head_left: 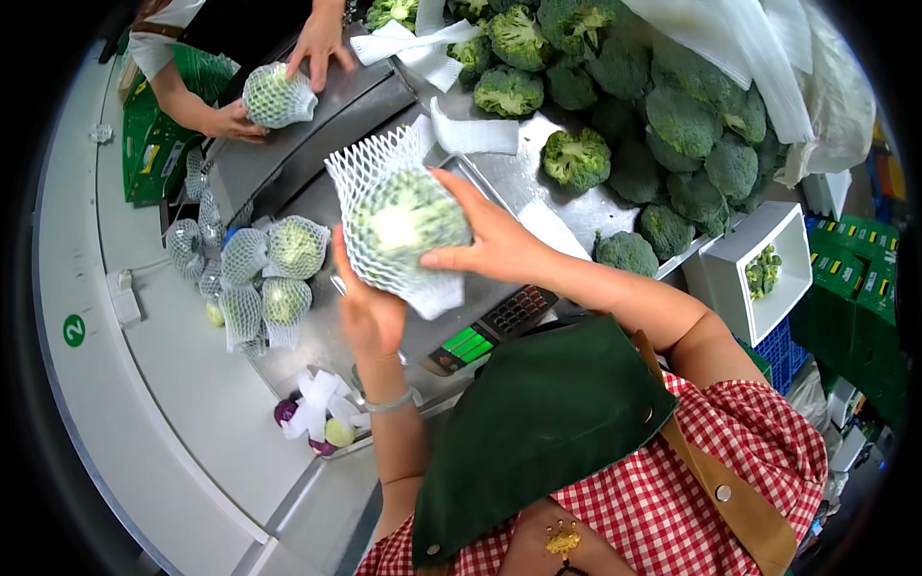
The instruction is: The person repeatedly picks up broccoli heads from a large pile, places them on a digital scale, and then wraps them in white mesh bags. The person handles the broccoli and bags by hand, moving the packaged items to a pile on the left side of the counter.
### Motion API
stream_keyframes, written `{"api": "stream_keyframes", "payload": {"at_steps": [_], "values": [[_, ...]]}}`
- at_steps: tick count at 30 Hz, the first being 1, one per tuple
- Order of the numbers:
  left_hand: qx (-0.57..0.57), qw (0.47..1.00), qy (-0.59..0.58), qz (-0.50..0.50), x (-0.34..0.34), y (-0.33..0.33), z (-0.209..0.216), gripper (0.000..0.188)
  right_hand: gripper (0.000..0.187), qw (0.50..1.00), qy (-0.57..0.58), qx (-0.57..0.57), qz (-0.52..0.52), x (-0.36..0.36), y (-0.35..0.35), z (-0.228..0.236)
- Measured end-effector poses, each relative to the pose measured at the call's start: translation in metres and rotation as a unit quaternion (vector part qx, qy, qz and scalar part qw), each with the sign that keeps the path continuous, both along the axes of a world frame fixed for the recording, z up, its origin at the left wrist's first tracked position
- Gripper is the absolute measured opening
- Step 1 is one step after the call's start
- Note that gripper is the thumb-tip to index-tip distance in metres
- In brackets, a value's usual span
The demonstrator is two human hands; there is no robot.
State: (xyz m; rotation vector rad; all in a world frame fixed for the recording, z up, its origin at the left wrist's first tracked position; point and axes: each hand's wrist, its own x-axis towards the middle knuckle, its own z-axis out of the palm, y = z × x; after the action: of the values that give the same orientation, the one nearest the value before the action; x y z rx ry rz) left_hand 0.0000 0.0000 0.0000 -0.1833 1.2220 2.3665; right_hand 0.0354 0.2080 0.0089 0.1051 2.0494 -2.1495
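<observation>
Between my two hands is a head of broccoli in a white foam net sleeve (403, 226), held above a metal scale. My left hand (370, 312) cups it from the lower left, its fingers partly hidden behind the net. On the right side, my right hand (490, 230) wraps round it, the thumb lying across the front. The sleeve's upper end stands open and flared, while its lower end hangs below the head. Under my hands, the scale's keypad (519, 312) and lit green display (468, 344) show.
Loose broccoli heads (672, 120) are piled at the far right, with white foam nets (768, 67) over them. Several netted heads (264, 278) sit at left. Across the counter a co-worker's hands (322, 43) hold another netted head (279, 96). A white bin (759, 274) holds green trimmings.
</observation>
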Motion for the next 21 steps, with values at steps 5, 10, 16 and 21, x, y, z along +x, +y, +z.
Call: {"api": "stream_keyframes", "payload": {"at_steps": [5,10,16,21], "values": [[0.110,0.975,-0.190,0.019,-0.076,-0.012,-0.052,0.051,0.095,0.995,0.054,0.004,0.089,-0.033,0.060,-0.009],[-0.036,0.996,0.010,0.080,-0.229,0.012,-0.061,0.047,0.089,0.751,0.002,0.652,0.100,0.011,0.154,-0.075],[-0.268,0.960,0.062,0.052,-0.372,-0.009,-0.082,0.058,0.087,0.761,-0.002,0.645,0.067,0.031,0.180,-0.118],[-0.467,0.862,0.129,0.147,-0.307,0.001,-0.048,0.067,0.079,0.864,-0.043,0.490,-0.109,0.031,0.162,-0.084]]}}
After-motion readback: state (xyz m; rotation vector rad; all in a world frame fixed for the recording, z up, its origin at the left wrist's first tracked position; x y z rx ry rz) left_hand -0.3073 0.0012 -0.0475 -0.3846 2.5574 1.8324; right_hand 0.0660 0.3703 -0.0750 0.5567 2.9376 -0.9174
